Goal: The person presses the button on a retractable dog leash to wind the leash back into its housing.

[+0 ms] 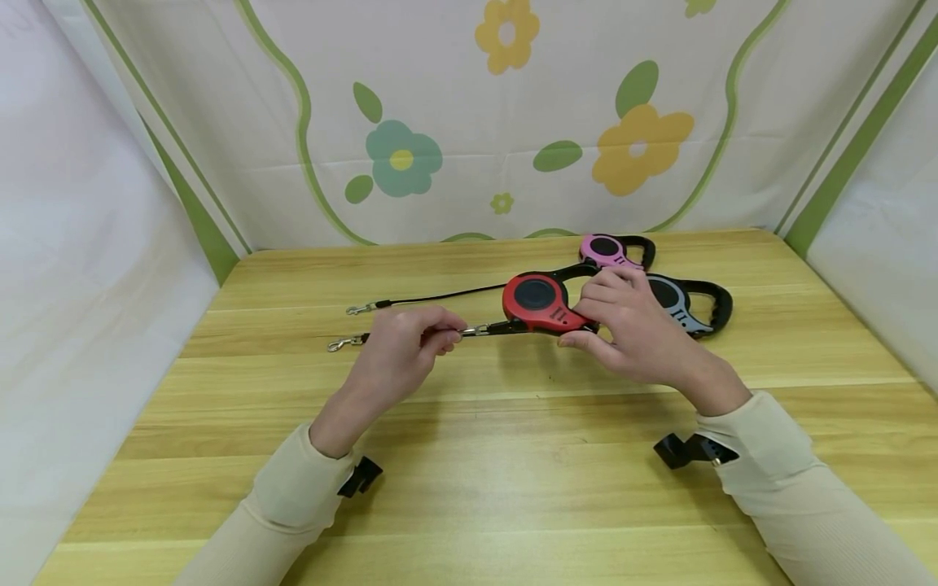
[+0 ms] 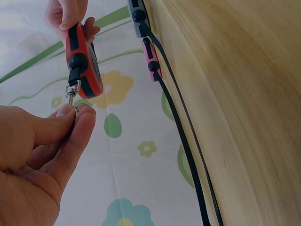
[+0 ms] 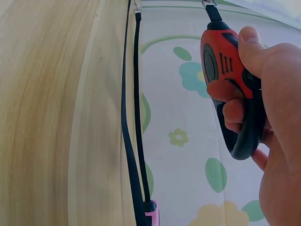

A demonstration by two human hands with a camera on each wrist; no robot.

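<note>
1. The bench point(image 1: 469, 488) offers open wooden surface across its whole near half, in front of both hands and out to either side edge.
2. Two black cords point(image 1: 432, 299) with metal clips point(image 1: 344, 343) lie across the left-centre, reaching leftward from the leash cases; they obstruct a low pass there.
3. The red leash point(image 1: 538, 305), held above the surface between left hand point(image 1: 399, 354) and right hand point(image 1: 633, 330), occupies the centre.
4. The grey leash point(image 1: 692, 305) and pink leash point(image 1: 611, 251) lie just behind the right hand, blocking the far right-centre.
5. Cloth walls point(image 1: 110, 268) close off the left, rear and right sides.
</note>
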